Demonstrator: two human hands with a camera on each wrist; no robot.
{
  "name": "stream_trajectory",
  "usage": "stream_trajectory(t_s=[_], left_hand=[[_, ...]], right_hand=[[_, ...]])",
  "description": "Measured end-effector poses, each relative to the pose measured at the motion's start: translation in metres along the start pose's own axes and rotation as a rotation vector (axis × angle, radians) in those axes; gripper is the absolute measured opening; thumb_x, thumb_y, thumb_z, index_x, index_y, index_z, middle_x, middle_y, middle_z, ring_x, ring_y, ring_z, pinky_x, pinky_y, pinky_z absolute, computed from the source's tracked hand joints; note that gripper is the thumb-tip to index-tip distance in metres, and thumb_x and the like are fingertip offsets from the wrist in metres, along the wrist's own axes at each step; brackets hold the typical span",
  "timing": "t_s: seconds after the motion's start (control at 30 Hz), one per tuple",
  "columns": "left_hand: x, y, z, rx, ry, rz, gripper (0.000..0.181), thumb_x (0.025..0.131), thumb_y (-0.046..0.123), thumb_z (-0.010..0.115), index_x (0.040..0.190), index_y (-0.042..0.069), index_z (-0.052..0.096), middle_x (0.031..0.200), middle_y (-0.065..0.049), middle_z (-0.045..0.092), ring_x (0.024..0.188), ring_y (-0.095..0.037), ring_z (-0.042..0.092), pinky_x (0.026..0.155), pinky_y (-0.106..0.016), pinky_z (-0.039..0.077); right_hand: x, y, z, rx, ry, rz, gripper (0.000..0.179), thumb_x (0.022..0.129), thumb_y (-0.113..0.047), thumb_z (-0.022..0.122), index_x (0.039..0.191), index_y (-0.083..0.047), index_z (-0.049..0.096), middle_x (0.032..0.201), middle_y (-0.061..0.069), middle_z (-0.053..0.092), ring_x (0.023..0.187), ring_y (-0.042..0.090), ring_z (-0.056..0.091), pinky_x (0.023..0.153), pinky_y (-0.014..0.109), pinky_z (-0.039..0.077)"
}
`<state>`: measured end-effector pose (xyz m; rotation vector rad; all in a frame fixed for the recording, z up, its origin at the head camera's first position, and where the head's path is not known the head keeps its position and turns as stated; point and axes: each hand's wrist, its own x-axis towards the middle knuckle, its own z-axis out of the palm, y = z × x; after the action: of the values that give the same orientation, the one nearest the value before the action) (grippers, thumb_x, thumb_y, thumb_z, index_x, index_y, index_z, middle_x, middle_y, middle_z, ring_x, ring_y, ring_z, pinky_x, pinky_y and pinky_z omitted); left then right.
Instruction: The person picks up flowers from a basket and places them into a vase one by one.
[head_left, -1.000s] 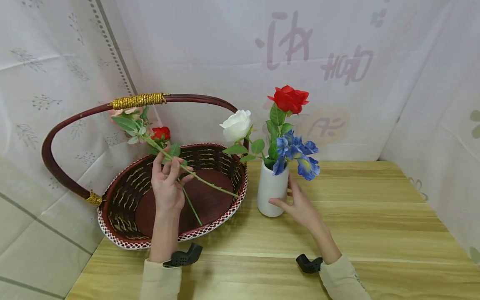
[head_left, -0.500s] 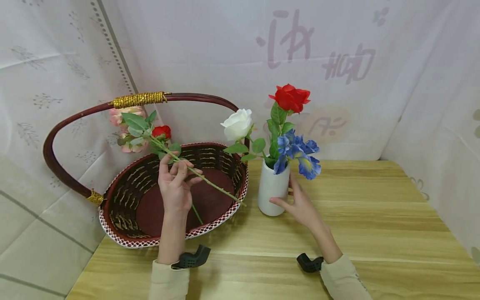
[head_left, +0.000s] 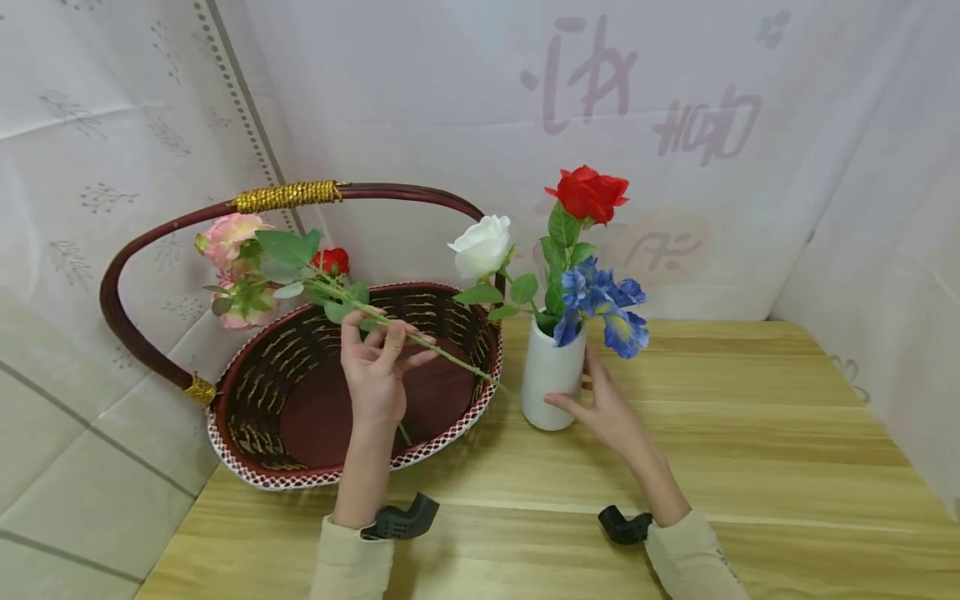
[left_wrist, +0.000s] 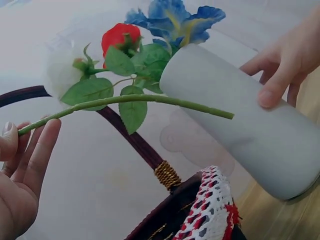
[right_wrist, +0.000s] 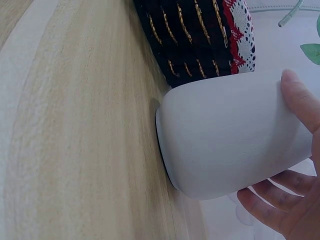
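My left hand pinches the thorny green stem of a pink flower spray between thumb and fingers. Its blooms point up and left, while the bare stem slants down to the right over the basket rim. In the left wrist view, the stem ends in front of the white vase. My right hand grips the upright vase from its right side, thumb in front and fingers behind. A white rose, a red rose and a blue iris stand in it.
A dark oval wicker basket with lace trim and a tall arched handle stands left of the vase. Another red rose leans in it, its stem partly behind my left hand. Wooden table extends right; printed cloth hangs behind.
My left hand has moved right with the pink flower spray, its stem end nearing the vase. The blooms now show more fully. My right hand stays on the vase; the head view has shifted slightly.
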<state>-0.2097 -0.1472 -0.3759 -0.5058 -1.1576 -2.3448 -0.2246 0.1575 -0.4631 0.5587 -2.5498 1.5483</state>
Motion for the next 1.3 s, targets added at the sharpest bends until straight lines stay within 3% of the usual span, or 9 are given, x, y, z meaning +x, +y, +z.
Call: stream_trajectory(t_s=[0.4, 0.57, 0.7, 1.03, 1.3], left_hand=[[-0.008, -0.003, 0.017, 0.078, 0.031, 0.064, 0.025, 0.101, 0.000, 0.058, 0.119, 0.000, 0.041, 0.091, -0.017, 0.064, 0.073, -0.031, 0.072, 0.062, -0.046, 0.062], [-0.012, -0.006, 0.025, 0.077, 0.060, 0.090, 0.024, 0.099, -0.001, 0.060, 0.115, 0.006, 0.044, 0.091, -0.015, 0.065, 0.079, -0.027, 0.071, 0.062, -0.049, 0.062], [-0.014, -0.007, 0.030, 0.076, 0.075, 0.119, 0.024, 0.099, -0.003, 0.060, 0.115, 0.003, 0.043, 0.091, -0.015, 0.063, 0.078, -0.030, 0.071, 0.062, -0.049, 0.062], [-0.017, -0.005, 0.037, 0.160, 0.050, 0.263, 0.029, 0.100, -0.003, 0.057, 0.120, -0.010, 0.037, 0.091, -0.019, 0.063, 0.073, -0.034, 0.071, 0.062, -0.048, 0.062], [-0.021, 0.000, 0.043, 0.182, 0.039, 0.358, 0.030, 0.100, -0.004, 0.057, 0.122, -0.012, 0.039, 0.090, -0.020, 0.064, 0.071, -0.029, 0.071, 0.058, -0.044, 0.062]], right_hand=[[0.000, -0.003, -0.001, 0.023, -0.012, 0.001, 0.100, 0.091, -0.031, 0.078, 0.163, -0.017, 0.010, 0.158, 0.017, 0.033, 0.135, 0.037, 0.045, 0.104, 0.056, 0.046], [0.000, -0.003, -0.001, 0.021, -0.012, -0.004, 0.100, 0.091, -0.028, 0.079, 0.163, -0.016, 0.010, 0.158, 0.018, 0.033, 0.134, 0.038, 0.045, 0.103, 0.057, 0.047], [0.001, -0.003, -0.001, 0.007, -0.011, -0.007, 0.099, 0.091, -0.031, 0.078, 0.163, -0.016, 0.011, 0.157, 0.018, 0.034, 0.134, 0.037, 0.045, 0.103, 0.056, 0.047], [0.001, -0.004, -0.002, 0.012, -0.008, -0.007, 0.099, 0.091, -0.035, 0.078, 0.163, -0.017, 0.011, 0.157, 0.018, 0.034, 0.134, 0.039, 0.045, 0.104, 0.058, 0.046], [0.001, -0.003, -0.001, 0.013, -0.011, -0.005, 0.098, 0.091, -0.025, 0.078, 0.162, -0.015, 0.011, 0.156, 0.020, 0.034, 0.133, 0.040, 0.045, 0.103, 0.058, 0.046]])
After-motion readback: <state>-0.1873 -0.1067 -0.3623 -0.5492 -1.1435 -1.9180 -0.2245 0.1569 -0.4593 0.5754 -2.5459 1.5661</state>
